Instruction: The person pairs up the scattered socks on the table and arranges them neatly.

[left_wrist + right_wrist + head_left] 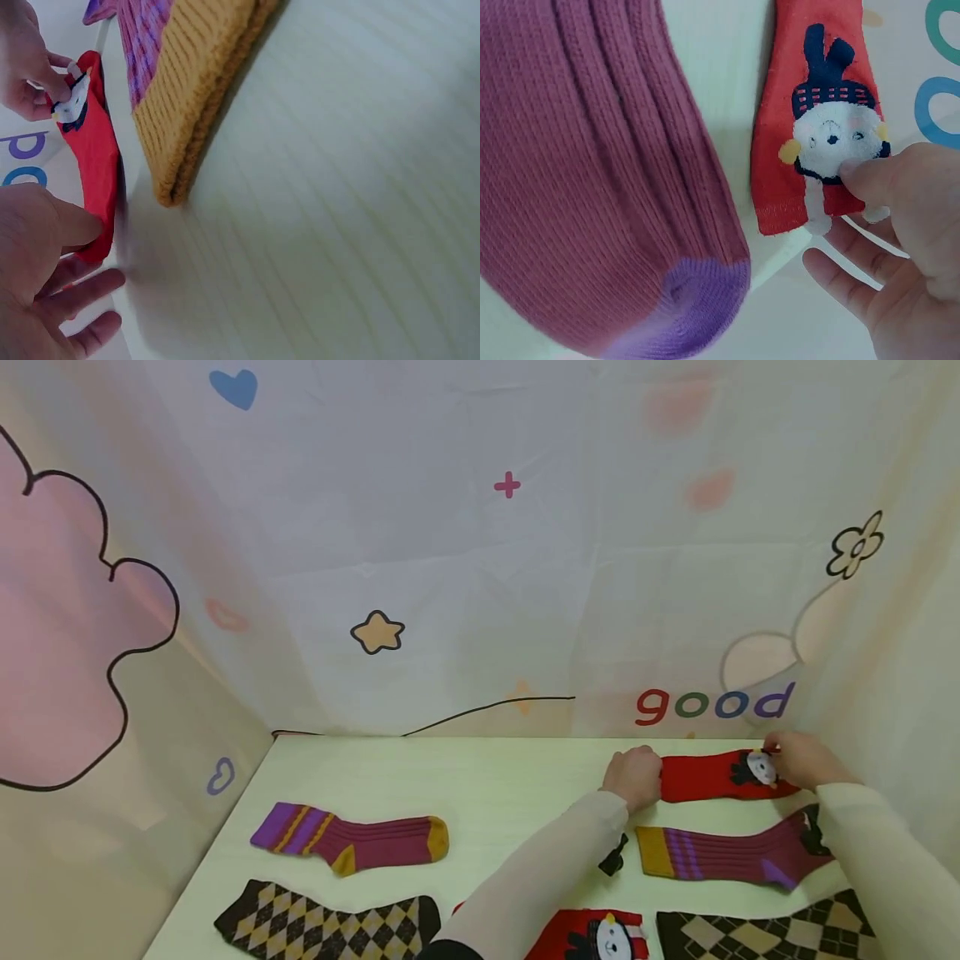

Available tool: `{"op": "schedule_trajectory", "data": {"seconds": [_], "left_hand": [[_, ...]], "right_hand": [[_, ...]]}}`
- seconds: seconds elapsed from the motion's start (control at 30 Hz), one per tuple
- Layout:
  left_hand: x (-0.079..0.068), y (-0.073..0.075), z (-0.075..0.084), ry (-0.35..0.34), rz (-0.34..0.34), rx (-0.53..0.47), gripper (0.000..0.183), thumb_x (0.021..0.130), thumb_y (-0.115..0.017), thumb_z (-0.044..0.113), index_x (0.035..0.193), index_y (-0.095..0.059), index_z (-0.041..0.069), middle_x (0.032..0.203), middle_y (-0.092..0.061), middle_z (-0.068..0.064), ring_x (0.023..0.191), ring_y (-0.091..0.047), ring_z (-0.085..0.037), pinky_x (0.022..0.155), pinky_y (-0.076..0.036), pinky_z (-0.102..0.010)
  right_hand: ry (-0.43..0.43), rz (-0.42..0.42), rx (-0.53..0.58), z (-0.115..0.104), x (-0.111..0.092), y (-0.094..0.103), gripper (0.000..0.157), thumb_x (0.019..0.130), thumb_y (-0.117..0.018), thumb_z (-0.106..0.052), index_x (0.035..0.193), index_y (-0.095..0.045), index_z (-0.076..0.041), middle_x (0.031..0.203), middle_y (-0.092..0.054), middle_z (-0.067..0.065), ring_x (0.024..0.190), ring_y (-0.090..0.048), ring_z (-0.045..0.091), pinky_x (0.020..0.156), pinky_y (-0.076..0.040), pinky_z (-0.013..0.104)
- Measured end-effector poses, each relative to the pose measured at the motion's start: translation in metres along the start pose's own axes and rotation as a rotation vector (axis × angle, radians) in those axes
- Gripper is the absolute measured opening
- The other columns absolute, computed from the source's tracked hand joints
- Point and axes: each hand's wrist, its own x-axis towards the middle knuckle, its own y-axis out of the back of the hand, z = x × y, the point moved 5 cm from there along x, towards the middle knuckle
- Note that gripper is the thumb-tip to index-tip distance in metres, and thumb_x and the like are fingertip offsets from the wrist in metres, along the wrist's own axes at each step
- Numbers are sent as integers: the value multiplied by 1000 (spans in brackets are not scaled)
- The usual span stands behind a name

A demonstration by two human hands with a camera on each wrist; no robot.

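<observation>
A red sock (697, 778) with a white-faced animal figure lies across the back right of the table. My left hand (633, 777) pinches its left end; in the left wrist view, the thumb (79, 225) is over the fabric and the other fingers are spread. At the opposite end, my right hand (810, 762) pinches the sock with the thumb (862, 176) on the white face. Just in front of it lies a plum sock (720, 853) with a mustard end and purple trim, close to the right sleeve.
Another plum sock (382, 842) lies at left, above an argyle sock (337, 927). A second red sock (551, 935) is partly hidden under the left sleeve. Another argyle sock (795, 935) lies front right. Printed cloth walls (450, 568) enclose the table's back and sides.
</observation>
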Motion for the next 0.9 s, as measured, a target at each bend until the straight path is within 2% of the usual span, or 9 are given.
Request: {"op": "schedule_trajectory", "data": {"seconds": [0.2, 0.4, 0.57, 0.77, 0.9], "left_hand": [[-5, 11, 3, -20, 42, -123, 12, 99, -69, 29, 93, -78, 25, 87, -61, 13, 73, -49, -3, 70, -47, -15], [-11, 18, 0, -8, 66, -210, 17, 100, -68, 30, 111, -81, 27, 97, -66, 14, 78, -51, -2, 76, -47, -12], [-15, 22, -7, -9, 102, -209, 19, 99, -69, 30, 114, -80, 27, 100, -69, 14, 82, -54, -1, 81, -48, -12], [-19, 20, -12, 8, 118, -242, 19, 99, -69, 31, 115, -80, 26, 103, -69, 14, 86, -57, 0, 84, -48, -12], [-24, 22, -14, 12, 139, -256, 19, 99, -70, 30, 115, -80, 26, 104, -70, 15, 88, -59, 0, 86, -48, -11]], "right_hand": [[65, 32, 15, 5, -6, 9, 10, 87, -64, 5, 96, -63, 10, 87, -65, 26, 73, -55, 35, 69, -51, 53], [99, 53, 21, 1, -11, 18, 11, 88, -65, 6, 97, -64, 11, 87, -66, 24, 72, -57, 33, 68, -52, 53], [135, 109, 23, -6, -14, 25, 10, 89, -65, 5, 98, -63, 10, 87, -67, 24, 73, -61, 34, 70, -53, 56], [179, 178, 19, -13, -19, 32, 11, 89, -69, 3, 98, -64, 8, 85, -68, 18, 71, -61, 30, 66, -53, 52], [184, 204, 21, -17, -22, 35, 13, 88, -70, 4, 98, -63, 8, 85, -68, 20, 70, -62, 31, 66, -54, 54]]}}
